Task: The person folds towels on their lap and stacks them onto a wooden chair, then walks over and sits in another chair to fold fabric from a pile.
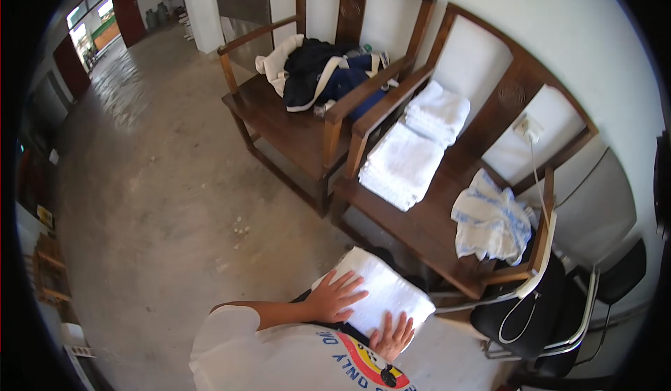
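Observation:
A folded white cloth (381, 289) lies across my lap, its surface flat and smooth. My left hand (337, 297) rests on its left part with the fingers spread. Nearer its lower right edge, my right hand (393, 336) lies palm down, fingers stretched and apart. Neither hand grips the cloth. On the wooden chair in front of me sit two neat piles of folded white cloths: a nearer pile (402, 166) and a farther pile (438, 113) against the chair back.
A crumpled white-and-blue cloth (493, 217) lies at the right end of the wooden chair (419, 231). Dark clothes and a bag (328, 76) fill the chair beyond. A cable hangs from a wall socket (529, 129). A black metal-framed chair (524, 310) stands at right.

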Available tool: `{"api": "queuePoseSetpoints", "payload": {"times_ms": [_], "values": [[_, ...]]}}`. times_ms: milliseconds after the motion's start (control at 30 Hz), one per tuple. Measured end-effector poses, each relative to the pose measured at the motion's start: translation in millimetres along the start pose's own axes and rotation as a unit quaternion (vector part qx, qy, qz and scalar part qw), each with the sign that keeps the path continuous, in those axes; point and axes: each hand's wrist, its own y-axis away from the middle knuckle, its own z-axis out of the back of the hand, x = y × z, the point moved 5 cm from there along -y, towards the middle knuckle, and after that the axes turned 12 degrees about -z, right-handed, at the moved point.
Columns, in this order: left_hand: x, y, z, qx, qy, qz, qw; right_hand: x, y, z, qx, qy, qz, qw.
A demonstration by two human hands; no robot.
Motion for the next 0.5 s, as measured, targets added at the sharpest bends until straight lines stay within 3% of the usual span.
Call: {"api": "queuePoseSetpoints", "payload": {"times_ms": [233,333,433,500], "values": [[-4,5,8,-0.014,-0.014,-0.012,1.000,2,3,0,0.004,0.033,0.012,0.999],[0,8,8,-0.012,0.006,-0.026,1.000,-12,7,4,-0.006,-0.045,0.031,0.999],[28,15,2,-0.038,0.045,-0.031,0.998,-28,11,14,-0.073,-0.172,-0.015,0.982],[59,25,-18,-0.090,0.119,0.058,0.987,-57,12,3,-0.063,-0.244,-0.121,0.960]]}}
